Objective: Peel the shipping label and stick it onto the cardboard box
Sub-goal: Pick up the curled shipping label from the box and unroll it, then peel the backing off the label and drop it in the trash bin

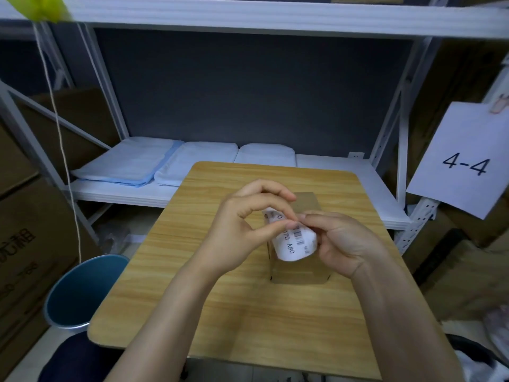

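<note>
Shipping label (293, 242), white and curled, is held above the cardboard box (298, 268), between the two hands near the centre of the wooden counter (248, 312). It carries a barcode and printed characters, of which only "A80" and a few digits read clearly; the rest is blurred or covered by fingers. Whether its backing has started to separate cannot be made out.

At 9 o'clock of the label, the left hand (242, 230) pinches its upper edge, thumb and forefinger closed together on the paper. At 3 o'clock the right hand (344, 241) cups the label's other side, its thumb and fingers pressed onto it and meeting the left hand's fingertips. Both hands hide much of the box; only its far top edge at 12 o'clock and its near face at 6 o'clock show, standing on the counter.

Beyond the counter at 12 o'clock, folded white and pale blue cloths (154, 166) lie on a white metal shelf (275, 15) against a dark grey back panel. At 8 o'clock a blue bin (80, 293) stands on the floor, partly behind the counter's corner. At 3 o'clock a paper sign (465, 161) reading "4-4" hangs from the rack. Brown cartons (24, 244), dim and cut off by the frame, fill the left side.
</note>
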